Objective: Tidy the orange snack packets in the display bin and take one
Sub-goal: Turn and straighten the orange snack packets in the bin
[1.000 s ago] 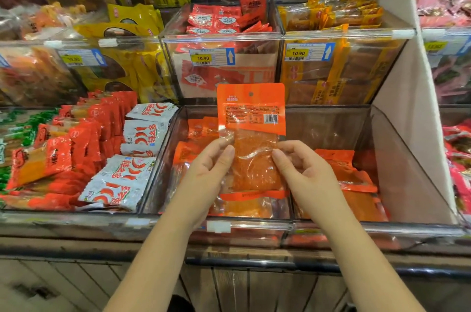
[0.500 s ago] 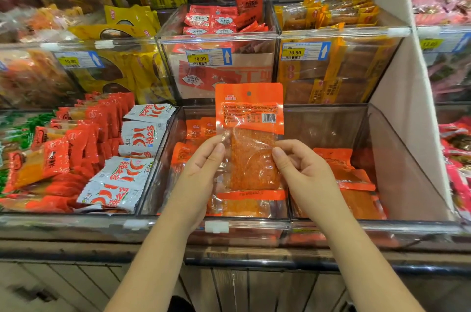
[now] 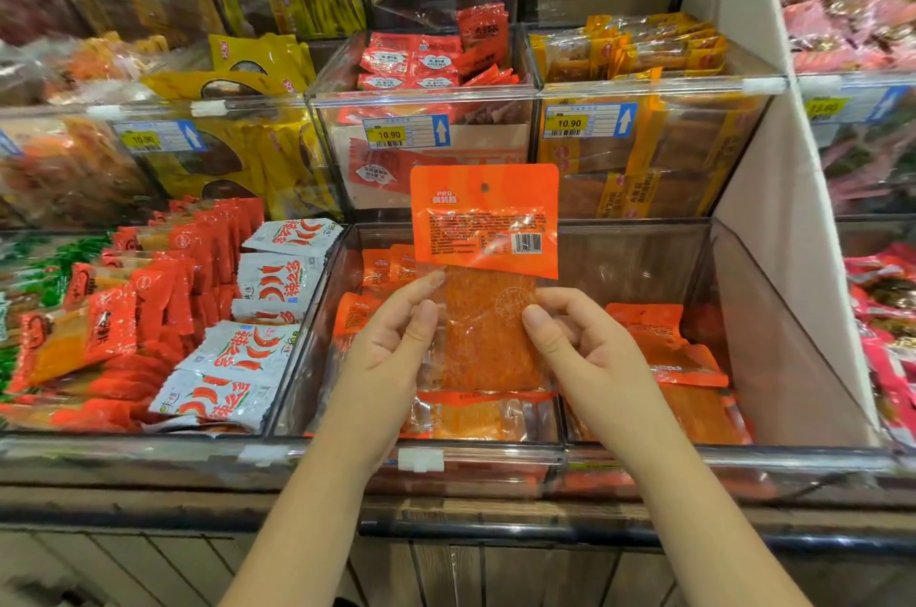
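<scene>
Hands on the goods, two of them. Pinching the left edge of one orange snack packet (image 3: pixel 486 229) with the left hand (image 3: pixel 391 348), thumb in front, fingers curled behind. Gripping the right edge the same way with the right hand (image 3: pixel 590 348). Held upright, printed back panel towards the camera, above the middle of the display bin (image 3: pixel 773 358) and clear of the heap below.

Looks like the taking step: one picked out and under inspection. Next up, probably: lifting it out of the bin and away, or freeing one hand to square up the rest. Calls for a light but sure pinch on that glossy film.

Counting now: one packet in hand. Down in the bin, roughly seven loose packets (image 3: pixel 664 343) showing, lying flat and overlapping: a few at the back left, one along the front, three or so on the right. Exact tally hidden by the overlap. Not yet lined up, by the look of it. Three price tags (image 3: pixel 391 135) reading 10.90 on the row just behind.
</scene>
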